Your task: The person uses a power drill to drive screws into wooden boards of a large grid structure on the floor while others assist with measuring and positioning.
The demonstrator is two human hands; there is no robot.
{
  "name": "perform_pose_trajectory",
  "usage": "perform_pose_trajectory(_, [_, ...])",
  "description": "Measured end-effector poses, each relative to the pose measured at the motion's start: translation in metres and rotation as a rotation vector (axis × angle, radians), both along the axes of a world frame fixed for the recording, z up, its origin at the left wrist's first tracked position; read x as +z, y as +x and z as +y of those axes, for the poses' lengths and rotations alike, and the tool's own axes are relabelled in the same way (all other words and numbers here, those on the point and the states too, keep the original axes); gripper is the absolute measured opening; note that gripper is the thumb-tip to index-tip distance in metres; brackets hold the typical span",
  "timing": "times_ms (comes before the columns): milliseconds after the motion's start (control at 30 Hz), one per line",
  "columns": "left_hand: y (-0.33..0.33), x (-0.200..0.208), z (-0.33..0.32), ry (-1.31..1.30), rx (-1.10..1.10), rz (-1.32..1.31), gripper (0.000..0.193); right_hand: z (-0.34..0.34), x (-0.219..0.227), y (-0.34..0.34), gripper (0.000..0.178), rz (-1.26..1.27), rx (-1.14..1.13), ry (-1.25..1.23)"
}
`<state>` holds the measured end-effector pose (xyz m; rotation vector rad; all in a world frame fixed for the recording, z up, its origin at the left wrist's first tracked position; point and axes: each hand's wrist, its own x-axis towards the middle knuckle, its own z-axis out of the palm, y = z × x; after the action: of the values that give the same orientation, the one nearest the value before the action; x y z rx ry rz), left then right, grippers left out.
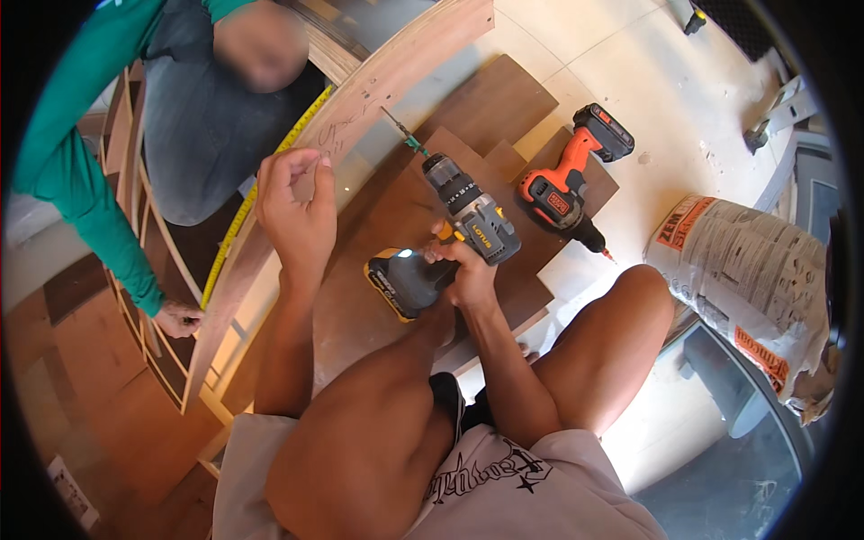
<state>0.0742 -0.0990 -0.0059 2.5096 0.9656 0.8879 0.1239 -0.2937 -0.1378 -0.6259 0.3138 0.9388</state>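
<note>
My right hand (465,270) is wrapped round the handle of a grey and black cordless drill (468,207) with yellow accents. The drill's long bit (396,128), with a green piece near the chuck, points at a curved wooden board (396,67) without touching it visibly. In front of that board, my left hand (299,202) is raised with fingers bent and thumb and fingertips together in a pinch; anything between them is too small to make out. A yellow tape measure (238,220) runs along the board's far edge, and pencil marks show on its face.
An orange and black cordless drill (560,189) lies on brown wooden panels (499,99). Across the board, a co-worker's hand (177,319) in a green sleeve is at the tape's lower end. A large printed sack (738,279) stands at right, beside a glass-topped piece (720,423).
</note>
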Motion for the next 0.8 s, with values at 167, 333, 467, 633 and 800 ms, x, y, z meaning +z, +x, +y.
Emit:
perform_pose_trajectory(167, [0.032, 0.038, 0.031, 0.082, -0.286, 0.142, 0.015, -0.003, 0.006, 0.013, 0.042, -0.011, 0.007, -0.018])
perform_pose_trajectory(333, [0.099, 0.048, 0.073, -0.054, -0.509, 0.232, 0.021, -0.010, 0.011, 0.033, 0.042, -0.049, 0.093, -0.069])
perform_pose_trajectory(467, [0.152, 0.019, 0.108, -0.155, -0.581, 0.288, 0.052, -0.006, 0.021, 0.030, 0.037, -0.060, 0.071, -0.093])
perform_pose_trajectory(633, [0.178, -0.005, 0.114, -0.075, -0.649, 0.629, 0.072, -0.006, 0.023, 0.032, 0.035, -0.085, 0.094, -0.079])
perform_pose_trajectory(800, [0.189, -0.013, 0.110, -0.125, -0.606, 0.601, 0.064, -0.005, 0.017, 0.028, 0.038, -0.074, 0.082, -0.055])
